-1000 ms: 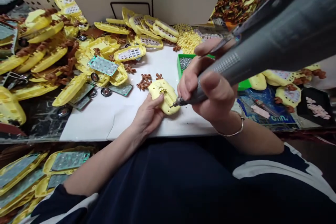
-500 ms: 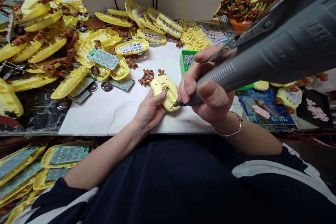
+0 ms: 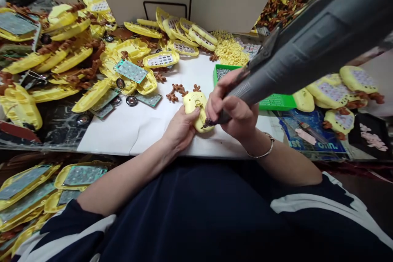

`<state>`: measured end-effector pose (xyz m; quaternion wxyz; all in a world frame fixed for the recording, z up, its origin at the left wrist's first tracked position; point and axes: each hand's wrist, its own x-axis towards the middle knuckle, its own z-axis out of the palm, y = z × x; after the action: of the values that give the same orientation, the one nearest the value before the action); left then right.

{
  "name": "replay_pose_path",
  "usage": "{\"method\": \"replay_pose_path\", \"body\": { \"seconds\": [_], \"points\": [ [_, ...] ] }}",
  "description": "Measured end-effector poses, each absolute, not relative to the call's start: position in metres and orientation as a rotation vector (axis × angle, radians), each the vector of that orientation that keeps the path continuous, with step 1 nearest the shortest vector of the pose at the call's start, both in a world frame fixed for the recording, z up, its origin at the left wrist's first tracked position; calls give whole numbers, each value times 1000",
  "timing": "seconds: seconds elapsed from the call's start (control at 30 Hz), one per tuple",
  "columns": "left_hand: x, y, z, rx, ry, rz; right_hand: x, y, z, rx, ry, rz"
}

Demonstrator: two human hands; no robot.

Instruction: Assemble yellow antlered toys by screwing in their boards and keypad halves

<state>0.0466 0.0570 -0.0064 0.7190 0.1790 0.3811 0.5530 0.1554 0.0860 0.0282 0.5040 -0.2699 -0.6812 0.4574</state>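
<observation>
Nearest to you, lower L, open yellow shells w/ boards lie below the table edge; these look unfinished. Then your L hand pinches the yellow unit between thumb and fingers, back side up, over the white sheet. Your R hand is wrapped firmly around the grey driver, whose tip is at the unit's lower end. The unit appears closed, so I judge it approx. in a late step; its long recess has no cover. Further, the green tray holds small metal pcs, prob. screws. Farther L, many open halves remain, so much is left, I think. Hard to see: if a screw sits under the tip, and your L fingers beneath the unit. The driver's rear end is cut off.
</observation>
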Motion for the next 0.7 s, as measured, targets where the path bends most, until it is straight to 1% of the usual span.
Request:
{"method": "replay_pose_path", "body": {
  "seconds": [0.1,0.2,0.27,0.37,0.43,0.5,0.57,0.6,0.63,0.7],
  "points": [
    [41,50,-5,642,953,1232,161,88,53,-543,-1364,1155],
    [27,39,-1,1097,1167,1256,173,89,75,-595,-1269,977],
    [19,33,3,1333,1302,1211,183,90,81,-616,-1220,893],
    [12,26,8,1438,1340,1168,201,92,76,-663,-1170,829],
    [10,25,9,1330,1275,1212,215,91,66,-699,-1144,659],
    [10,26,10,1053,1125,1208,231,87,54,-719,-1134,279],
    [10,30,11,702,941,1104,241,78,42,-715,-1157,-94],
    [11,31,11,552,859,1026,243,71,37,-713,-1208,-155],
    [12,33,12,441,790,949,242,63,32,-703,-1269,-118],
    [16,35,13,343,679,817,234,48,23,-753,-1436,206]
  ]
}}
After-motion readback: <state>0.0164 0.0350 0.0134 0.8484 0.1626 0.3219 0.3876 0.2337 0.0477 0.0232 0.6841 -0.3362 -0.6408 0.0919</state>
